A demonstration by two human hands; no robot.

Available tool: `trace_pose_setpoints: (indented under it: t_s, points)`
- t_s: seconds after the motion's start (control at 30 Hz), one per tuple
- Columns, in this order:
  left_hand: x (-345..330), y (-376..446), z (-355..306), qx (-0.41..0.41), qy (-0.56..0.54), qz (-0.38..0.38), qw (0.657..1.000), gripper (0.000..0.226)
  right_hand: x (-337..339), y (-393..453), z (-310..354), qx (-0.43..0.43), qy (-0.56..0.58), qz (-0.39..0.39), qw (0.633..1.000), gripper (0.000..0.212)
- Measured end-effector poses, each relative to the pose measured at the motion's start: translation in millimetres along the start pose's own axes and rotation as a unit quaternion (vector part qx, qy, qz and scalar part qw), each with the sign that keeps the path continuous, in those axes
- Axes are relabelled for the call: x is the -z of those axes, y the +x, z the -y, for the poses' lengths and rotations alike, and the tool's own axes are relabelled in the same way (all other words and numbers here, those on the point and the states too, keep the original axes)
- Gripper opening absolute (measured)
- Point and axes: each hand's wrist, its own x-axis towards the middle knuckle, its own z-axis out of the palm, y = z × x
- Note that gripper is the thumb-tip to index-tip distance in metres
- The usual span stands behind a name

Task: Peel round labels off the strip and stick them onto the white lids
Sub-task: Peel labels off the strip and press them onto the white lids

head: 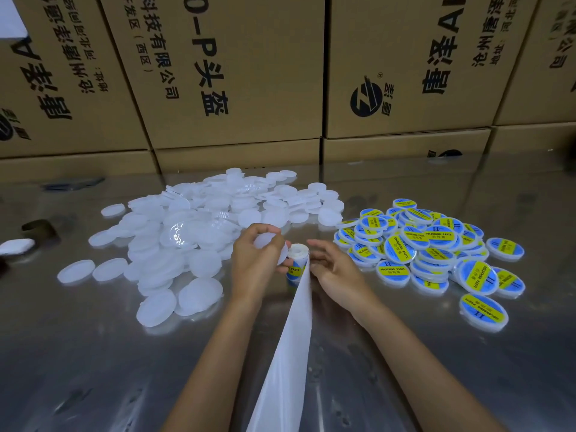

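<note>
My left hand (pixel 255 260) grips a plain white lid (pixel 271 244) and the small roll of blue-and-yellow round labels (pixel 297 257) beneath it. The spent white backing strip (pixel 290 344) trails from the roll toward the bottom edge. My right hand (pixel 333 269) hovers just right of the roll, fingers loosely bent, holding nothing. A heap of unlabelled white lids (pixel 193 232) lies to the left. A heap of labelled lids (pixel 430 254) lies to the right.
The work surface is a shiny metal table (pixel 93 353). Stacked cardboard boxes (pixel 237 73) wall off the far edge. A white pad (pixel 17 246) and a dark object (pixel 39 227) sit at the far left.
</note>
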Motion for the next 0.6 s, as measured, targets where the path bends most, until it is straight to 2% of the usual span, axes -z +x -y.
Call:
trace_pose_setpoints:
  t_s: [0.1, 0.23, 0.6]
  points:
    - [0, 4, 6, -0.028, 0.035, -0.009, 0.999, 0.019, -1, 0, 0, 0.025, -0.025, -0.023, 0.999, 0.033]
    - [1, 6, 9, -0.030, 0.031, -0.001, 0.999, 0.029, -2, 3, -4, 0.017, -0.020, -0.059, 0.998, 0.022]
    - [-5, 6, 16, -0.089, 0.097, 0.042, 0.990, 0.054, -2, 4, -8, 0.033, -0.030, -0.073, 0.996, 0.027]
